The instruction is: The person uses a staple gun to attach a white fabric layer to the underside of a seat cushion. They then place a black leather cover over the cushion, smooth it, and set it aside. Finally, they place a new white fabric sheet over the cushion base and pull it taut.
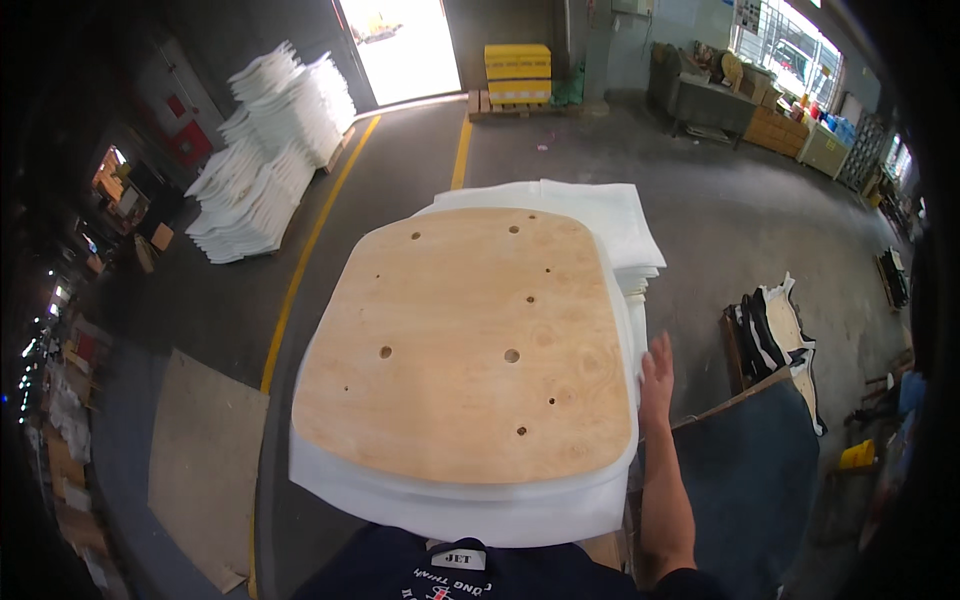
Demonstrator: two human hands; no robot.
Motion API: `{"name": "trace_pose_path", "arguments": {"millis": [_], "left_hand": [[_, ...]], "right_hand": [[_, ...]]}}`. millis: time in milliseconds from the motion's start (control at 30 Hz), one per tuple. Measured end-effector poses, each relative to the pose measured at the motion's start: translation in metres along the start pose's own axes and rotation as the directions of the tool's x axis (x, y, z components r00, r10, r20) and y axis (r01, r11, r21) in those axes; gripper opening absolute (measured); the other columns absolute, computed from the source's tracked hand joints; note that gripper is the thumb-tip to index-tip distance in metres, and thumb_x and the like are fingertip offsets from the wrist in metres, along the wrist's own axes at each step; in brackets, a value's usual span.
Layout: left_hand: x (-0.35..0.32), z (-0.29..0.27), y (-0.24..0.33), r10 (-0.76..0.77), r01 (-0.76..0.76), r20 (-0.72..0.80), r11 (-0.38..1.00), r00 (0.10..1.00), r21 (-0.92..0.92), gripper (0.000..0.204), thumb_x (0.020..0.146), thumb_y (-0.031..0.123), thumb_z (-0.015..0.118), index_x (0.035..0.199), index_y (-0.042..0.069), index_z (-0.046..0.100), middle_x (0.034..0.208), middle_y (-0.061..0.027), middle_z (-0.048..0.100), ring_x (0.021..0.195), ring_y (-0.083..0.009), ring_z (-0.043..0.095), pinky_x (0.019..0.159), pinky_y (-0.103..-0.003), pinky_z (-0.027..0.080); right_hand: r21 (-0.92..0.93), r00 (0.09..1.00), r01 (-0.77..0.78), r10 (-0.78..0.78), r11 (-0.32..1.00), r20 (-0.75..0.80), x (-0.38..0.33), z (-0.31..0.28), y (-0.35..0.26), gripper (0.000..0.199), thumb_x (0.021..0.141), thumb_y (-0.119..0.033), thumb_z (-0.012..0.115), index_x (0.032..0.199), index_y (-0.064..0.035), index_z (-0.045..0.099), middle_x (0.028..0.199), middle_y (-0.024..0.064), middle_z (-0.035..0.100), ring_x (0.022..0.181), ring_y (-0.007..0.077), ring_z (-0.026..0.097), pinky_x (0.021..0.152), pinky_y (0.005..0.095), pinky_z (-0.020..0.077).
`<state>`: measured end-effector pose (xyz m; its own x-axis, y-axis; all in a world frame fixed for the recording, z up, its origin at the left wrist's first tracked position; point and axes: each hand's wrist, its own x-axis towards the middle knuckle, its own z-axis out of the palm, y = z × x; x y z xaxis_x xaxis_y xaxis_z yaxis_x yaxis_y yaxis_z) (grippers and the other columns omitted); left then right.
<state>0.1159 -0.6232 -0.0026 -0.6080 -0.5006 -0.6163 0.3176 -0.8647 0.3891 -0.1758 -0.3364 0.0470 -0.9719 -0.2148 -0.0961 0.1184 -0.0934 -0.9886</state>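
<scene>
A rounded plywood seat board (465, 350) with several drilled holes lies flat on a thick white foam pad (450, 505), close in front of my chest. My right hand (656, 378) rests flat with fingers extended against the right edge of the foam and board. My left hand is hidden, probably under or behind the pad. Behind the board a stack of more white foam sheets (600, 225) shows.
Tall piles of white foam pieces (265, 150) stand at the far left by a yellow floor line (300, 270). A flat board (205, 465) lies on the floor at lower left. Dark and white cut pieces (775, 335) sit at right beside a blue-grey surface (750, 480). Yellow crates (517, 73) stand by the bright doorway.
</scene>
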Motion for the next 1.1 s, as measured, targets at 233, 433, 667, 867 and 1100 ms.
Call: {"name": "trace_pose_path", "arguments": {"millis": [233,433,667,867,1100], "left_hand": [[-0.075,0.026,-0.033,-0.034,0.005,0.11,0.968,0.993,0.253,0.064,0.102,0.054,0.04,0.15,0.012,0.047,0.14,-0.0138,0.055,0.128,-0.0273,0.053,0.107,-0.044,0.042],[-0.086,0.11,-0.09,-0.238,0.082,0.255,0.86,0.937,0.504,0.065,0.102,0.054,0.039,0.149,0.011,0.047,0.138,-0.0143,0.057,0.126,-0.0274,0.055,0.106,-0.043,0.043],[-0.078,0.242,-0.181,-0.502,0.11,0.41,0.724,0.762,0.681,0.065,0.102,0.054,0.039,0.149,0.01,0.048,0.137,-0.0149,0.058,0.123,-0.0275,0.057,0.104,-0.041,0.045],[-0.071,0.346,-0.285,-0.714,0.173,0.454,0.617,0.532,0.768,0.065,0.102,0.054,0.039,0.148,0.008,0.048,0.136,-0.0155,0.06,0.121,-0.0276,0.059,0.103,-0.04,0.046],[-0.065,0.42,-0.4,-0.83,0.23,0.459,0.536,0.315,0.812,0.066,0.102,0.054,0.039,0.147,0.007,0.049,0.134,-0.0161,0.062,0.118,-0.0277,0.061,0.102,-0.038,0.048]], "right_hand": [[0.892,0.896,-0.424,-0.072,0.156,0.438,-0.1,-0.072,-0.026,0.065,0.098,-0.038,0.064,0.152,-0.0083,0.042,0.152,0.0148,0.048,0.13,0.0273,0.056,0.102,0.0433,0.0517],[0.951,0.868,-0.307,-0.403,0.025,0.291,-0.147,-0.165,-0.09,0.064,0.098,-0.039,0.064,0.15,-0.0079,0.045,0.147,0.0151,0.053,0.125,0.0267,0.06,0.098,0.044,0.0543],[0.977,0.948,-0.111,-0.275,0.182,0.159,-0.16,-0.273,-0.124,0.06,0.097,-0.04,0.065,0.145,-0.0067,0.051,0.137,0.0156,0.062,0.116,0.0269,0.066,0.094,0.0446,0.0573],[0.845,0.97,0.109,0.129,0.524,-0.205,-0.212,-0.369,-0.123,0.052,0.093,-0.035,0.064,0.131,0.0004,0.061,0.122,0.0179,0.07,0.106,0.0289,0.071,0.092,0.0412,0.0577],[0.686,0.83,0.274,0.195,0.674,-0.522,-0.329,-0.486,-0.088,0.063,0.089,-0.032,0.064,0.142,0.0021,0.051,0.132,0.0197,0.065,0.111,0.0308,0.069,0.097,0.042,0.0556]]}}
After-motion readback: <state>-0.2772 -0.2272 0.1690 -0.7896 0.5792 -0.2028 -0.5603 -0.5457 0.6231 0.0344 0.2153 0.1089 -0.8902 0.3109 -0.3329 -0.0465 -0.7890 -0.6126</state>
